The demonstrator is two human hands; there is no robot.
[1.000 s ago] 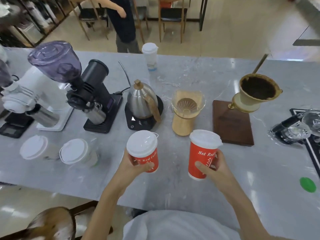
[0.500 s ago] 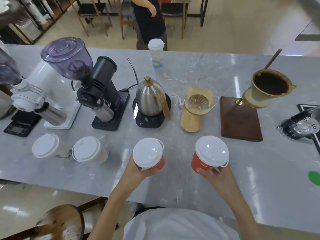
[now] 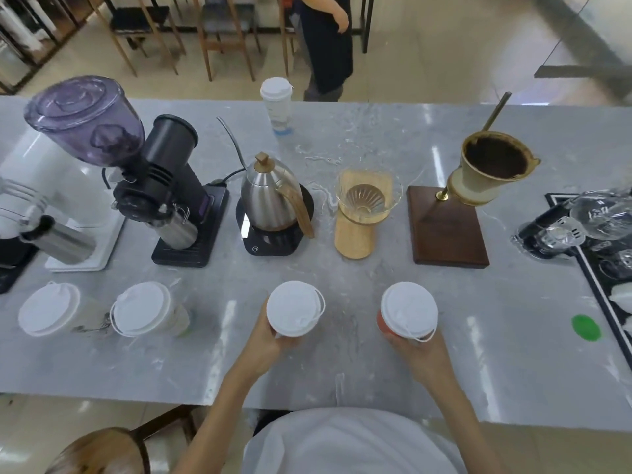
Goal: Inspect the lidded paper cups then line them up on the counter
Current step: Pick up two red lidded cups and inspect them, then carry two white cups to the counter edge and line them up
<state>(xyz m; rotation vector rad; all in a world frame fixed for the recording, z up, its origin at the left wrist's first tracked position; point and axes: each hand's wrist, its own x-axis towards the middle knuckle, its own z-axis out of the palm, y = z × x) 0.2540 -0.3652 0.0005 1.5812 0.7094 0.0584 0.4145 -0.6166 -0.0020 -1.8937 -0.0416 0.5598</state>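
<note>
Two red paper cups with white lids are in my hands over the grey marble counter (image 3: 342, 364). My left hand (image 3: 265, 340) grips the left red cup (image 3: 294, 308); I see mostly its lid from above. My right hand (image 3: 419, 350) holds the right red cup (image 3: 408, 311), a strip of red wall showing at its left. Two more lidded cups, pale-walled, stand to the left: one (image 3: 143, 308) near the middle-left, another (image 3: 49, 309) further left. A tall white lidded cup (image 3: 277, 100) stands at the counter's far edge.
Behind the cups stand a white grinder (image 3: 61, 186), a black grinder (image 3: 171, 186), a steel kettle on a scale (image 3: 273, 196), a glass dripper on a wooden stand (image 3: 364, 206) and a dripper on a dark wood base (image 3: 478, 186). A green disc (image 3: 585, 327) and black mat lie right. A person stands beyond the counter.
Both red cups have come down and now sit level, lids facing up, in line with the two pale cups. The view has shifted so the counter sits lower and more from above.
</note>
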